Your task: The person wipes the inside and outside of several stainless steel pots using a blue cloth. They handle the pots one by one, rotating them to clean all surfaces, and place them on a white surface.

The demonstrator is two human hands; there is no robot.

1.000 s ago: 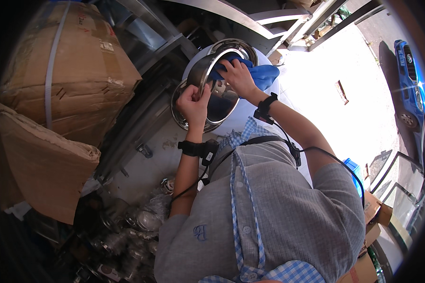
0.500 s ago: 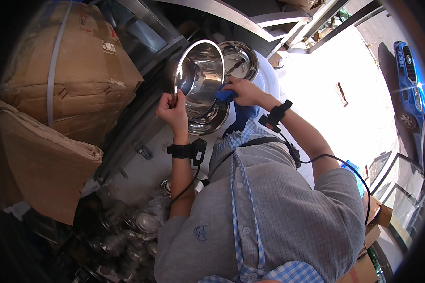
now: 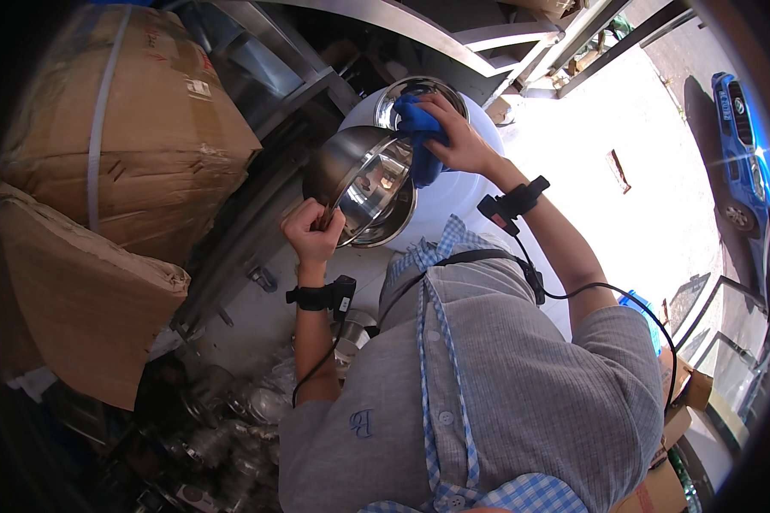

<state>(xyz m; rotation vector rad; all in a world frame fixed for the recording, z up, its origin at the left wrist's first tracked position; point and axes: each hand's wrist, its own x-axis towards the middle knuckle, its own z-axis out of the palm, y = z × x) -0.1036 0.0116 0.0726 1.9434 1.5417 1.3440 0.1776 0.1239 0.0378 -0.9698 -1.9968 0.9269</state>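
A shiny stainless steel bowl (image 3: pixel 329 167) is held tilted on its side, its outer wall to the left and its opening to the right. My left hand (image 3: pixel 314 231) is closed around its near rim. My right hand (image 3: pixel 464 137) grips a bunched blue cloth (image 3: pixel 419 128) against the bowl's far right rim. Beneath the raised bowl, a second steel bowl (image 3: pixel 399 218) shows only in part. Another steel basin (image 3: pixel 447 92) lies beyond the cloth, partly covered by it. Both rest on a round white surface (image 3: pixel 483 192).
A large strapped cardboard box (image 3: pixel 158 128) stands at the left, with a torn cardboard flap (image 3: pixel 85 291) below it. Metal frame bars (image 3: pixel 402 21) run across the top. Several steel pieces in plastic wrap (image 3: pixel 265 402) lie at lower left. A blue car (image 3: pixel 744 162) is outside at right.
The bowl has turned and tipped, now showing more of its outer wall. My left hand has come nearer to me, while my right hand and the cloth have moved up and slightly right.
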